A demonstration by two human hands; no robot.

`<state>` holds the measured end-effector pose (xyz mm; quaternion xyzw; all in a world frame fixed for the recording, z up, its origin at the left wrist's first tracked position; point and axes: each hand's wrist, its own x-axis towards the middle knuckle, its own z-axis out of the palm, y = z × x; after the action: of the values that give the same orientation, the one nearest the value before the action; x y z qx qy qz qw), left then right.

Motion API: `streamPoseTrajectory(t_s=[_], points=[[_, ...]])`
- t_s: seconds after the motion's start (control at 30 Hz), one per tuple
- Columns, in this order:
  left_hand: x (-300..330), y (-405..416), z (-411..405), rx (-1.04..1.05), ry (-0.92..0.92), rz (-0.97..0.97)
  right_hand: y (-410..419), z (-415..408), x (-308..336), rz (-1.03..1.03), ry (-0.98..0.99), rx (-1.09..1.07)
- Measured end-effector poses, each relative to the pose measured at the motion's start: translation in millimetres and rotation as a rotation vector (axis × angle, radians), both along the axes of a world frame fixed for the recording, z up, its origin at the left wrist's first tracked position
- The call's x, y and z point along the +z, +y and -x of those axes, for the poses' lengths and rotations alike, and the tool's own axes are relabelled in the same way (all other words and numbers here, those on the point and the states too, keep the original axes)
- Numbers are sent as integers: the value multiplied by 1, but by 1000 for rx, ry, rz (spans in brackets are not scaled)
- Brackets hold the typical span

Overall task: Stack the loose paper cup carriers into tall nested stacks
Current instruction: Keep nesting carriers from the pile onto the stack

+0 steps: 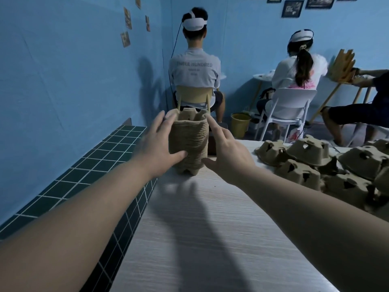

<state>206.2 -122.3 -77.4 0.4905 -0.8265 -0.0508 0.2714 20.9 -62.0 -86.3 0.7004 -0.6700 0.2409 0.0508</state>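
Left hand [156,148] is spread wide against the left side of the nested stack [189,144], thumb laid on its lower front; right hand [228,155] is also spread, index finger raised beside the right edge, contact not clear. Stack is stood upright at the far end of the table [200,239], loose carriers [328,163] heaped to the right. Squaring is best done with even pressure from both sides, so the column is kept straight.

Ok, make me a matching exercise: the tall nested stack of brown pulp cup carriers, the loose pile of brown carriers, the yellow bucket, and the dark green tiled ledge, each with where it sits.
1. tall nested stack of brown pulp cup carriers
2. loose pile of brown carriers
3. yellow bucket
4. dark green tiled ledge

A. on the floor by the white chair
B. between both hands
C. along the blue wall, left
D. on the table, right

Pairs: 1-B, 2-D, 3-A, 4-C
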Motion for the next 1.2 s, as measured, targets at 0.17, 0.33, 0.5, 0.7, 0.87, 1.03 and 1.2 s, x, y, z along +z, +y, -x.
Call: streamPoseTrajectory(t_s=[0.17,0.33,0.5,0.7,0.87,1.03,1.2], points=[[4,48,20,-151,-112,144,52,14,5,-52,86,-41],[-10,101,63,-308,-151,69,128,50,-1,-92,174,-154],[-30,145,128,-467,-156,2,208,114,-18,-141,219,-385],[-37,182,212,-621,-158,-5,261,170,-27,-104,184,-610],[-41,209,276,-705,-175,-7,304,210,-31,25,241,-722],[-48,228,331,-691,-191,-57,332,243,-34,-4,155,-873],[-55,233,348,-634,-217,-82,342,252,-42,60,72,-759]])
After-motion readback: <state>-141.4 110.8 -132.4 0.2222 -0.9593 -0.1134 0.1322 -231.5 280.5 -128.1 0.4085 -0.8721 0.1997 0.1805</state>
